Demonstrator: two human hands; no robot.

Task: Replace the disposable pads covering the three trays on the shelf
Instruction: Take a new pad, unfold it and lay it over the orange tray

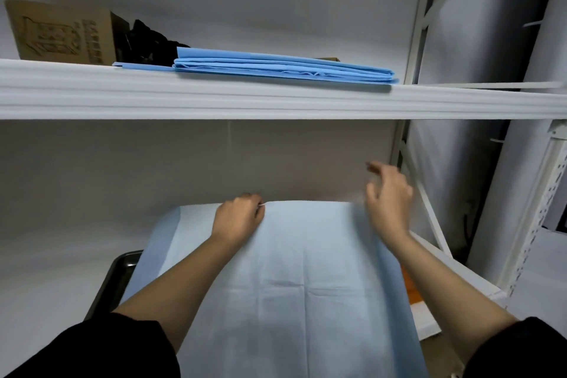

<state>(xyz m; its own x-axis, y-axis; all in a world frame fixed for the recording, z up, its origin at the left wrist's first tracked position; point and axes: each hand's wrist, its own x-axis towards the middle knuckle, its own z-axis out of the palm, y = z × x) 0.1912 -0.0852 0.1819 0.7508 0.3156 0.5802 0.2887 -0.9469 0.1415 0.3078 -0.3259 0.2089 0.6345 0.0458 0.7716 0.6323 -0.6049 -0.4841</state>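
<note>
Left hand (241,216) pinches far edge of pale blue disposable pad (294,279), centre frame, prob. to square it over black tray (118,276). Right hand (388,199) hovers w/ fingers apart, holding nothing. 1 folded blue pad stack (285,69) on upper shelf (214,98), likely spares.

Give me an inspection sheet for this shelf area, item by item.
Surface: white lower shelf, mostly covered.
Job's things: pale blue pad spread flat, creased; black tray edge showing at its left; stack of folded blue pads on the upper shelf.
Clutter: cardboard box and a dark bundle on the upper shelf; something orange under the pad's right edge.
Grips: left hand pinches the pad's far edge; right hand lifted, fingers loose, holding nothing.
Cables: nothing seen.
Surroundings: white metal rack post, grey wall.
</note>
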